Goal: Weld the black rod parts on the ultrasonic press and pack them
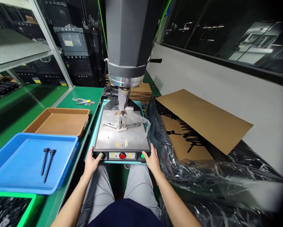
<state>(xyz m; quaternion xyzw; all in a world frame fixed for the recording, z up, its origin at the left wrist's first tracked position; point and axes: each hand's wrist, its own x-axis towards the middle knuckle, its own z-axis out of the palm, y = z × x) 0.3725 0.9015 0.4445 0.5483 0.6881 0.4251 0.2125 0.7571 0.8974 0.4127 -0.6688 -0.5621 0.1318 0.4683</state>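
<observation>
A press machine stands in front of me, its grey head lowered onto a small part in the fixture on the steel base plate. My left hand rests at the front left corner, thumb on the left green button. My right hand rests at the front right corner, thumb by the right green button. Between them sits a red button. Both hands hold nothing, fingers loosely curled round the panel's edge.
A blue tray at left holds two dark pins. Behind it is a brown tray, and hex keys lie on the green bench. A green bin sits at bottom left. A cardboard box lined with black plastic is at right.
</observation>
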